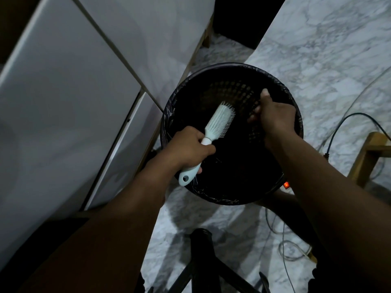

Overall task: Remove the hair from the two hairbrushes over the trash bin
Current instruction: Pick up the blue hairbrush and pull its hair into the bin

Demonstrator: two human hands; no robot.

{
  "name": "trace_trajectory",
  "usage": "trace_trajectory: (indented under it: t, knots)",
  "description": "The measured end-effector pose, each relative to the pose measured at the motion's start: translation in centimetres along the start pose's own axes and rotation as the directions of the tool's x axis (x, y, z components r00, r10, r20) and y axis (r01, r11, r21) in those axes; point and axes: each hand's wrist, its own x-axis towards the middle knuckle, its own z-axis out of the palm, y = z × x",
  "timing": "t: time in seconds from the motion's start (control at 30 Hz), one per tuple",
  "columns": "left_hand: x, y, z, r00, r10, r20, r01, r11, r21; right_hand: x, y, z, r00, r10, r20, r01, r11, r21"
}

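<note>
A pale blue-white hairbrush [218,121] points up and to the right over the black trash bin [281,89], bristles facing right. My left hand [188,149] grips its handle above the bin's near-left rim. My right hand [273,115] hovers over the right half of the bin, a short gap from the brush head. Its thumb sticks up and its fingers curl downward. Anything between those fingers is lost against the dark inside of the bin. Only one hairbrush is in view.
The bin is lined with a black bag and stands on a marble-patterned floor [317,49]. A white cabinet [63,102] rises close on the left. Cables and a power strip with a lit red switch [286,184] lie to the right, and a black chair base [201,261] is below.
</note>
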Motion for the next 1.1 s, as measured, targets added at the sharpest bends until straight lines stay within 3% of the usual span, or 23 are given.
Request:
trace_trajectory:
  t: [0.13, 0.23, 0.4, 0.57, 0.7, 0.87, 1.0, 1.1]
  knots:
    - [0.3, -0.7, -0.1, 0.995, -0.012, -0.094, 0.018, 0.998, 0.058, 0.0, 1.4, 0.4, 0.992, -0.105, 0.075, 0.121, 0.958, -0.259]
    - [-0.1, -0.9, -0.1, 0.991, -0.004, -0.131, 0.018, 0.994, 0.107, -0.6, 1.7, 0.9, 0.975, -0.099, 0.201, 0.157, 0.941, -0.300]
    - [-1.2, -1.3, 0.0, 0.966, 0.083, -0.247, -0.032, 0.979, 0.203, -2.1, 1.0, 0.8, 0.950, -0.212, 0.229, 0.292, 0.864, -0.411]
    - [-3.8, -0.1, 0.1, 0.945, 0.102, -0.309, -0.060, 0.988, 0.144, -4.4, -0.7, -0.2, 0.922, -0.149, 0.359, 0.358, 0.685, -0.635]
    - [-6.7, 3.0, -0.9, 0.913, 0.165, -0.373, -0.083, 0.971, 0.225, -7.3, -5.1, -2.3, 0.862, -0.050, 0.505, 0.448, 0.542, -0.711]
    - [-13.3, 8.9, -3.2, 0.811, 0.270, -0.520, -0.130, 0.948, 0.289, -12.8, -13.4, -5.5, 0.799, -0.156, 0.581, 0.587, 0.413, -0.696]
    - [-20.0, 13.5, -5.1, 0.718, 0.396, -0.573, -0.221, 0.910, 0.352, -18.9, -20.1, -8.4, 0.750, -0.308, 0.585, 0.658, 0.437, -0.614]
    - [-25.2, 16.5, -6.4, 0.638, 0.466, -0.613, -0.265, 0.880, 0.394, -23.9, -24.3, -10.5, 0.708, -0.385, 0.592, 0.706, 0.394, -0.588]
